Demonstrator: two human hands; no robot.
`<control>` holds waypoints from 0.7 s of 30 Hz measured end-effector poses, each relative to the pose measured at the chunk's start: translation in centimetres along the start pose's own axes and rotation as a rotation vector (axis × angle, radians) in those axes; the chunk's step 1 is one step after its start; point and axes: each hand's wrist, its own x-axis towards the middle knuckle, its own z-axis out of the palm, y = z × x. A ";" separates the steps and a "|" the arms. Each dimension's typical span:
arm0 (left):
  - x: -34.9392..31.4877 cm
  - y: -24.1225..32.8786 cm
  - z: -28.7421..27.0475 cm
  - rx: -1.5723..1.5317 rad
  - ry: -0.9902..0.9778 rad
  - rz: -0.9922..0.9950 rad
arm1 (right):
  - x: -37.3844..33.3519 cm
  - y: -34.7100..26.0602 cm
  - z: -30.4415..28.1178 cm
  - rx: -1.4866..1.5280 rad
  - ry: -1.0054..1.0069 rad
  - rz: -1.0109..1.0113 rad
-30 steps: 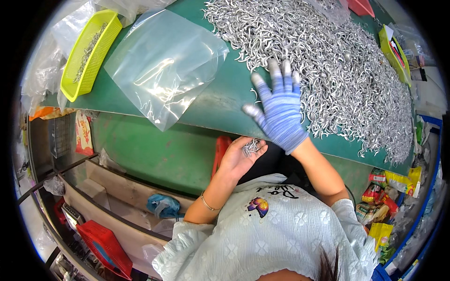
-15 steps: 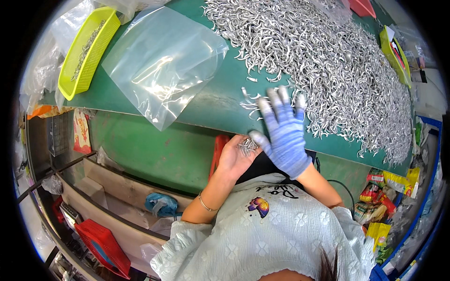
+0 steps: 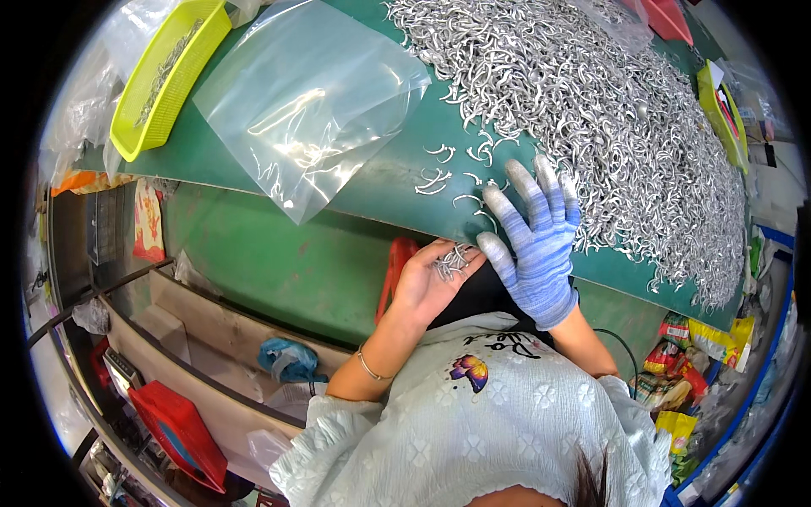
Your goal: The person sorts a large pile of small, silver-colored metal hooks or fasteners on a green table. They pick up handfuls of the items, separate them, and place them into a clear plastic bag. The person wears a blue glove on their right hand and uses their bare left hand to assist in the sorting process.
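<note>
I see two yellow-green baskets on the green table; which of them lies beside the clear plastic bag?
The yellow basket at the table's far left, holding metal pieces, lies beside the clear bag; the other basket sits beyond the hook pile.
</note>
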 end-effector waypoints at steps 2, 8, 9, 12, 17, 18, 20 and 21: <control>0.1 0.3 -0.9 -0.054 -0.051 -0.039 | 0.4 -0.6 0.4 -0.006 -0.026 -0.020; -0.1 0.5 -0.7 0.014 -0.089 0.024 | 0.4 -0.5 0.8 -0.049 0.015 0.003; -0.2 0.6 -0.2 0.034 -0.048 0.026 | 0.3 0.1 0.7 -0.095 0.043 0.042; -0.4 0.6 -0.2 0.005 -0.034 0.008 | 0.1 0.2 0.6 -0.040 0.048 0.025; -0.1 0.7 -1.3 -0.130 -0.118 -0.012 | 0.6 -0.4 1.5 -0.023 -0.036 -0.046; -0.3 0.7 -0.3 -0.030 -0.020 0.023 | 0.3 0.1 1.7 -0.053 0.008 -0.018; -0.4 0.9 -0.2 0.009 0.035 0.040 | 0.0 1.2 1.3 -0.146 0.044 0.059; -0.5 0.9 -0.3 0.029 0.064 0.049 | 0.1 1.5 1.4 -0.172 0.074 0.092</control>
